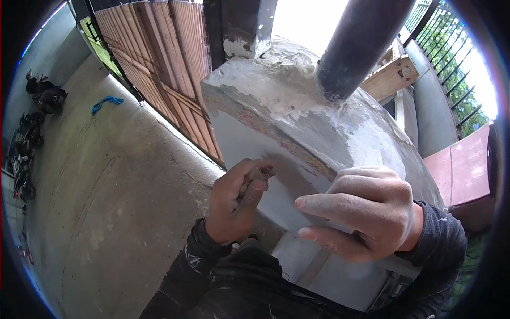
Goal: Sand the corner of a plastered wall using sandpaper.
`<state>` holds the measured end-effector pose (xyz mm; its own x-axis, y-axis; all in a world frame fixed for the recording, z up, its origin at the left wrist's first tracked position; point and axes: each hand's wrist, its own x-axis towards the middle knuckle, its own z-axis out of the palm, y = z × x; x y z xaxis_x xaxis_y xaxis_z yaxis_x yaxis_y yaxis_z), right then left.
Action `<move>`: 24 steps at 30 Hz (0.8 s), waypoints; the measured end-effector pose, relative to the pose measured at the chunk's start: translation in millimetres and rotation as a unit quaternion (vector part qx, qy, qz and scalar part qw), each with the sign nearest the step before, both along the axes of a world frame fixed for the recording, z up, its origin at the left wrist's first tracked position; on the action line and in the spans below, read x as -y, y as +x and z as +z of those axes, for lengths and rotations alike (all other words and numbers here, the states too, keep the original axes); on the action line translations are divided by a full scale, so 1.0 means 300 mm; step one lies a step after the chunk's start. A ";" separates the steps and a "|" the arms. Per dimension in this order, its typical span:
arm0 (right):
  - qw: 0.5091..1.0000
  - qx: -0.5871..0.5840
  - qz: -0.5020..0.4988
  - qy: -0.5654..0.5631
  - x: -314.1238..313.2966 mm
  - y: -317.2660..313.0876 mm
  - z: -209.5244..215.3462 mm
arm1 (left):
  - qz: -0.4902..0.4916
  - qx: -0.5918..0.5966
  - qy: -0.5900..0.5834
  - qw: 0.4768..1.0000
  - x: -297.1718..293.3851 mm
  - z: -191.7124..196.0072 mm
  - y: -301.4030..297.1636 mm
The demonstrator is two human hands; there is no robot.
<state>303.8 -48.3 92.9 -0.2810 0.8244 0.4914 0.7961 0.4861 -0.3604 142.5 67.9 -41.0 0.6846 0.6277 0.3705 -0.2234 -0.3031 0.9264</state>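
My left hand (235,201) is closed around a small brownish scrap, likely sandpaper (260,173), and presses it against the grey plastered side of a concrete pillar base (276,111). My right hand (364,212) rests flat on the same face further right, fingers extended leftward and dusted with white. Both forearms wear dark sleeves speckled with plaster. A dark round post (361,42) rises from the top of the base.
A wooden slatted gate (159,58) stands behind the pillar on the left. A concrete floor (106,186) spreads below, with a blue rag (106,102) and dark objects at the far left. Timber pieces (390,77), a pink panel (462,170) and black railings are on the right.
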 end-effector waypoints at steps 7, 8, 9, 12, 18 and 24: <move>1.000 -0.010 0.004 -0.001 -0.008 -0.001 -0.006 | -0.057 0.175 -0.251 0.950 -0.019 -0.024 0.043; 1.000 -0.010 0.003 -0.002 -0.010 -0.001 -0.009 | -0.058 0.174 -0.252 0.950 -0.028 -0.024 0.051; 1.000 -0.009 0.005 -0.003 -0.011 0.000 -0.010 | -0.042 0.175 -0.256 0.950 -0.037 -0.022 0.060; 1.000 -0.004 0.006 -0.011 -0.012 0.003 -0.011 | -0.001 0.164 -0.208 0.964 -0.044 -0.025 0.080; 1.000 -0.009 0.015 -0.001 -0.010 -0.001 -0.018 | 0.157 0.081 0.049 0.983 -0.040 -0.094 0.106; 1.000 -0.012 0.010 -0.014 -0.008 0.005 -0.028 | 0.165 -0.059 0.212 0.962 -0.046 -0.002 0.091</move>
<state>305.2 -45.9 84.7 -0.2868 0.8318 0.4752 0.7771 0.4921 -0.3924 169.9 81.8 -41.5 0.5271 0.6271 0.5735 0.0476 -0.6956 0.7168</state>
